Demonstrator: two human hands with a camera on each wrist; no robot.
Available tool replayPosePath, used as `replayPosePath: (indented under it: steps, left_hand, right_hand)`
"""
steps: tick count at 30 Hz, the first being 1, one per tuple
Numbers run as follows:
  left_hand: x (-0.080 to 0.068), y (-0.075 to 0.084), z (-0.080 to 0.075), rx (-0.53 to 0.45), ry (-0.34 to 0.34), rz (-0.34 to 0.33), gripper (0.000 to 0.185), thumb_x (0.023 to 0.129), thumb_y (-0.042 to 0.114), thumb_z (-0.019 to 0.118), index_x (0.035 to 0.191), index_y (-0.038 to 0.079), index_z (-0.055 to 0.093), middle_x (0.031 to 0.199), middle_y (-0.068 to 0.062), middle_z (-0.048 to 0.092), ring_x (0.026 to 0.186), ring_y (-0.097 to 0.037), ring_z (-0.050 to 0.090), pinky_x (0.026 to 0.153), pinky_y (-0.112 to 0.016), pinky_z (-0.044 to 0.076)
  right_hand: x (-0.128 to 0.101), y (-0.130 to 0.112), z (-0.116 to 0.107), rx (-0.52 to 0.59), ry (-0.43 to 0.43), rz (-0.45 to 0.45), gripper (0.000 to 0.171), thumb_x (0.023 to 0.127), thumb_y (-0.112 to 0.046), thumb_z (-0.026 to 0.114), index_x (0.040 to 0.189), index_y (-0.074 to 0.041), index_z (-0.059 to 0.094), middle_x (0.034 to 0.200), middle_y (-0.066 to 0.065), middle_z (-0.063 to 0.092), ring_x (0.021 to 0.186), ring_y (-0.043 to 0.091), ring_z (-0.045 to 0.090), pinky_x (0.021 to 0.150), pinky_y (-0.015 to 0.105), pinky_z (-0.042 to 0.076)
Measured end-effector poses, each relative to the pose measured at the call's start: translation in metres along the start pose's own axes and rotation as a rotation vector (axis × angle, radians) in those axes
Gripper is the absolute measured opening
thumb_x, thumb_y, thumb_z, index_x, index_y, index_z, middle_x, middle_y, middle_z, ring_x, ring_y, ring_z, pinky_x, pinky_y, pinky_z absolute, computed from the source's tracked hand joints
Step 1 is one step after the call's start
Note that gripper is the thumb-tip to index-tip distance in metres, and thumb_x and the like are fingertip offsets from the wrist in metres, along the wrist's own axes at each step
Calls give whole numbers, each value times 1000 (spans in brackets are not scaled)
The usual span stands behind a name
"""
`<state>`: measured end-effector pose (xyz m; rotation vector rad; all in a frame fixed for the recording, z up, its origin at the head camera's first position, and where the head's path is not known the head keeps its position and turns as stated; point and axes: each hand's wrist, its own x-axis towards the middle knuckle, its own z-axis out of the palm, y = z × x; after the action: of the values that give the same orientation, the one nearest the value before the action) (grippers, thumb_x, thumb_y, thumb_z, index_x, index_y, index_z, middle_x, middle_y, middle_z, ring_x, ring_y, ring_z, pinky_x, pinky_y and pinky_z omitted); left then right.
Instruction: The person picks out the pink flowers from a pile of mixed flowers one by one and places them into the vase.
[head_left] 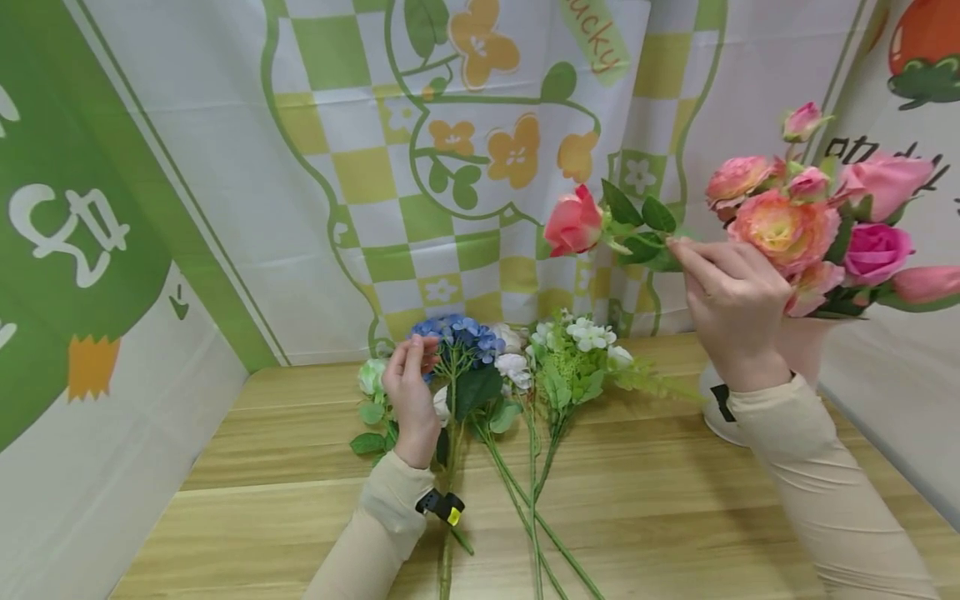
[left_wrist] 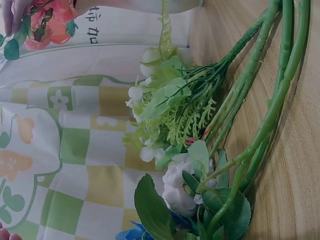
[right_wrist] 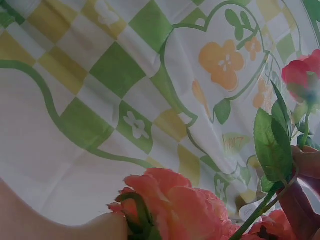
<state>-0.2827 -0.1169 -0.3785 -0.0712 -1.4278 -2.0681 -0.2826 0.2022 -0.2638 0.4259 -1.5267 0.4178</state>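
Observation:
In the head view my right hand (head_left: 735,308) pinches the leafy stem of a coral-pink rose (head_left: 573,222). The bloom points left, raised above the table. From the right wrist, the same rose (right_wrist: 304,72) shows at the right edge, its green leaves (right_wrist: 272,145) beside my fingers. Just behind that hand, a pink vase (head_left: 813,350) holds pink and peach flowers (head_left: 786,229). My left hand (head_left: 411,396) hovers with loosely bent fingers, overlapping the edge of a blue hydrangea (head_left: 468,337) in this view and holding nothing.
White flowers (head_left: 513,367) and a green-and-white spray (head_left: 577,358) lie at the back of the wooden table (head_left: 300,492), their long stems pointing toward me. A pale green bloom (head_left: 371,377) lies left of them. A patterned cloth (head_left: 465,225) hangs behind the table.

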Motion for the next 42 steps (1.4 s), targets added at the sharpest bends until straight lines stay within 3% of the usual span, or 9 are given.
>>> replayPosePath:
  steps: [8, 19, 27, 34, 38, 42]
  left_hand:
    - [0, -1, -1, 7, -3, -10, 36, 99, 25, 50, 97, -9, 62, 85, 4, 66, 79, -14, 57, 84, -45, 45]
    - [-1, -2, -1, 10, -8, -15, 32, 99, 24, 49, 95, -5, 64, 86, 2, 65, 79, -16, 56, 82, -39, 46]
    - [-1, -2, -1, 8, -12, -15, 34, 98, 31, 51, 93, 0, 65, 85, 3, 64, 78, -15, 56, 83, -41, 45]
    - [-1, -1, 0, 10, -12, -24, 34, 98, 32, 52, 93, 1, 66, 86, 0, 63, 80, -19, 55, 83, -40, 45]
    - [-1, -2, -1, 24, -18, -24, 37, 99, 31, 50, 95, -3, 64, 85, 3, 64, 78, -16, 55, 80, -34, 45]
    - [-1, -3, -2, 40, -20, -24, 42, 98, 32, 50, 98, -7, 63, 85, 3, 64, 79, -19, 55, 81, -35, 45]
  right_hand:
    - [-5, 5, -4, -4, 45, 20, 11, 87, -9, 67, 88, -9, 78, 80, 12, 72, 68, 36, 62, 63, 48, 48]
    - [-1, 9, -22, -70, 22, 127, 17, 91, -16, 62, 99, -12, 77, 83, 17, 69, 74, 39, 59, 70, 48, 46]
    - [7, 13, -23, -83, 122, 205, 16, 90, -20, 65, 91, -11, 78, 80, 19, 69, 72, 41, 59, 68, 50, 44]
    - [0, 16, -24, -91, 158, 193, 12, 87, -19, 69, 88, -12, 79, 80, 15, 72, 70, 40, 62, 67, 50, 47]
    - [-2, 16, -27, -91, 136, 195, 13, 87, -19, 69, 90, -10, 78, 85, 15, 72, 75, 40, 63, 76, 45, 51]
    - [4, 16, -28, -80, 173, 238, 14, 86, -20, 70, 89, -9, 78, 86, 14, 72, 79, 38, 64, 82, 34, 51]
